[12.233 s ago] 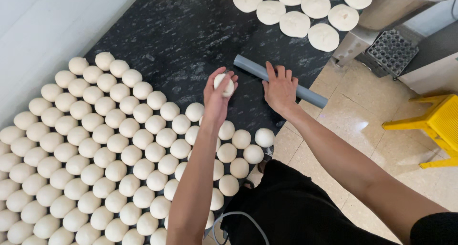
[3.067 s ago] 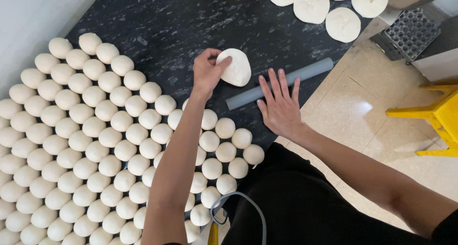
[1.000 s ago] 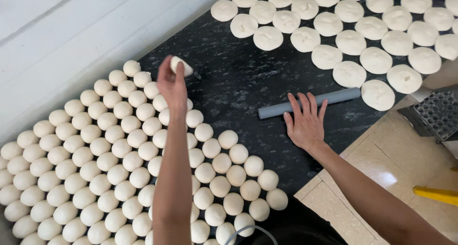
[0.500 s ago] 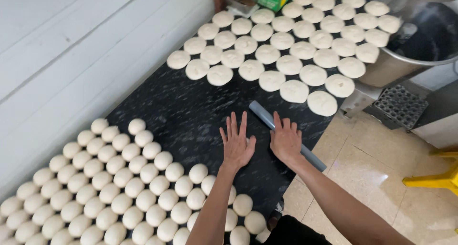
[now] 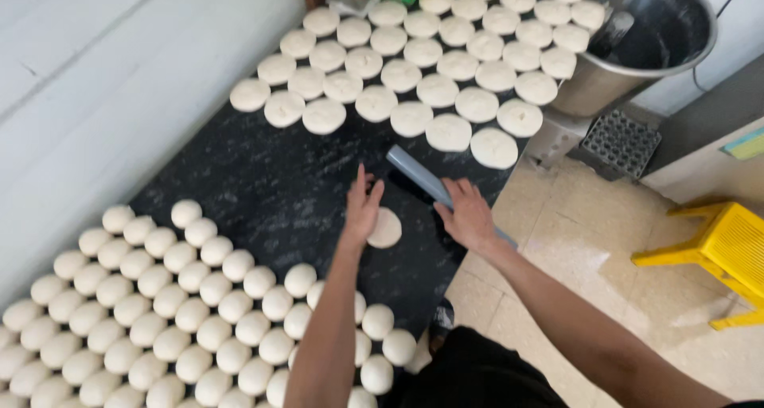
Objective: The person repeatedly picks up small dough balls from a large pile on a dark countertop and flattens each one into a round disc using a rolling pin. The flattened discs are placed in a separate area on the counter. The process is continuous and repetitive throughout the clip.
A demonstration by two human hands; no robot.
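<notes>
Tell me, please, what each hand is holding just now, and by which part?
Nothing is gripped. The left hand lies open against the flattened dough disc's left edge; the right hand rests on the grey rolling pin.

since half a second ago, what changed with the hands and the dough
A flattened dough piece now lies on the dark counter beside the left hand, which was flat on bare counter before. The right hand stays on the grey rolling pin. The dough balls and the flattened rounds lie as they did.
</notes>
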